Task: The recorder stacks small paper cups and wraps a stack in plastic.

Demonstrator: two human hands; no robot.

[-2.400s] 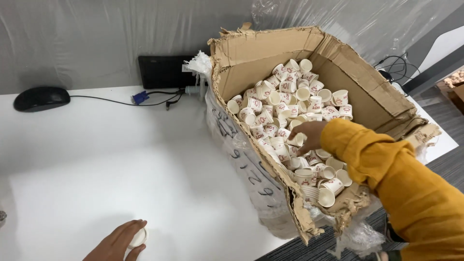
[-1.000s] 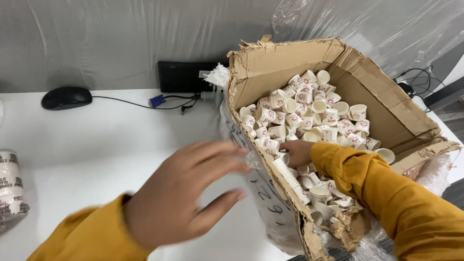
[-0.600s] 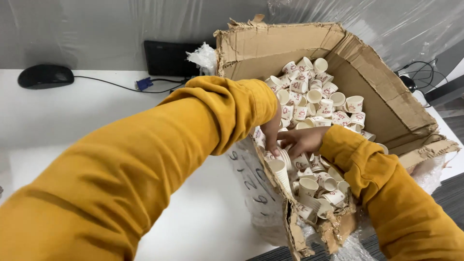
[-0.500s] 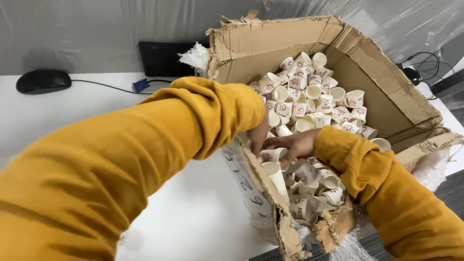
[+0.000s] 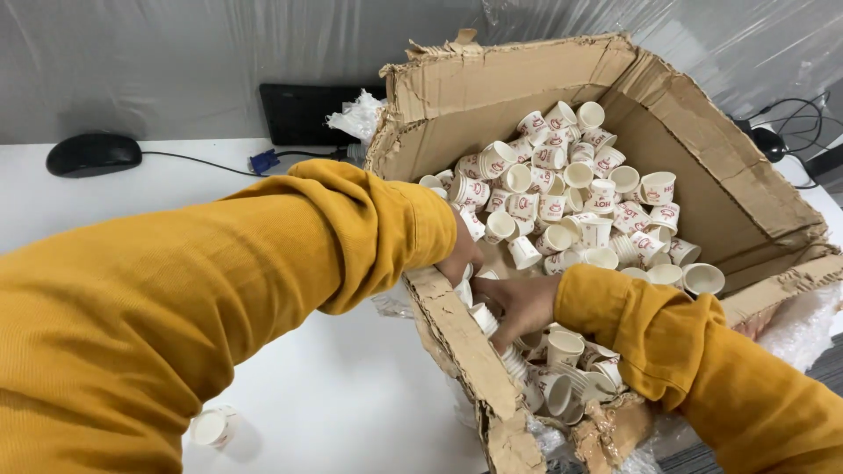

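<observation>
A torn cardboard box (image 5: 702,158) holds several small white paper cups with red print (image 5: 562,202). Both my arms, in yellow sleeves, reach into it at its near left wall. My left hand (image 5: 461,253) goes over the torn edge, and its fingers are hidden behind the cardboard and the cups. Just right of it, my right hand (image 5: 520,303) lies low in the box, closed around a stack of nested cups (image 5: 502,344) that leans against the inside of that wall. The two hands almost touch.
One loose cup (image 5: 211,427) lies on the white table (image 5: 334,412) at the bottom left. At the back are a black mouse (image 5: 92,154) with its cable and a flat black device (image 5: 303,112). More cables (image 5: 790,114) lie to the right, and plastic wrap (image 5: 799,325) bulges under the box.
My left hand has left the table at the lower left and swung across into the box. It now meets my right hand at the near left wall. The view has shifted slightly.
</observation>
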